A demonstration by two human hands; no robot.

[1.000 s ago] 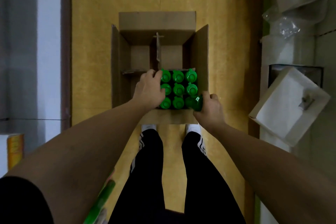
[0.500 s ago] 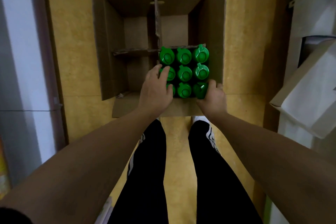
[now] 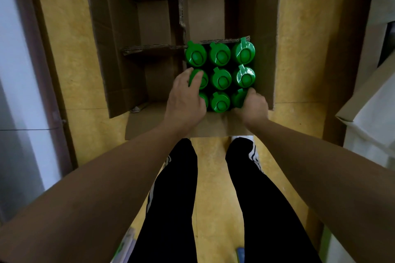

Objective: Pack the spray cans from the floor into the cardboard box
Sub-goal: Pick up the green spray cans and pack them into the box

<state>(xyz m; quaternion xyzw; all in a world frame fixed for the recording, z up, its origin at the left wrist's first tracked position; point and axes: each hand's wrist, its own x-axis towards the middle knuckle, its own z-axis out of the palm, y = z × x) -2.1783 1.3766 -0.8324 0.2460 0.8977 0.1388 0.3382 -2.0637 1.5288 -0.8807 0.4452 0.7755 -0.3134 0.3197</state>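
An open cardboard box point(image 3: 111, 49) stands on the yellow floor, split by cardboard dividers point(image 3: 180, 17) into four compartments. Several spray cans with green caps point(image 3: 221, 80) fill the near right compartment in a tight grid. My left hand point(image 3: 184, 97) lies with straight fingers on the caps of the left column. My right hand point(image 3: 253, 105) grips the near right can point(image 3: 238, 97) by its cap; that can sits a little lower and darker than its neighbours. The other three compartments hold no cans.
My black-trousered legs and white shoes point(image 3: 255, 156) stand just in front of the box's near flap point(image 3: 160, 121). A white carton point(image 3: 372, 113) sits at the right, a grey wall point(image 3: 15, 92) at the left. Green-labelled items point(image 3: 126, 245) lie at the bottom edge.
The camera has come down closer over the box. My right hand has lowered the last can into the near right corner; my left hand slid from the divider onto the caps.
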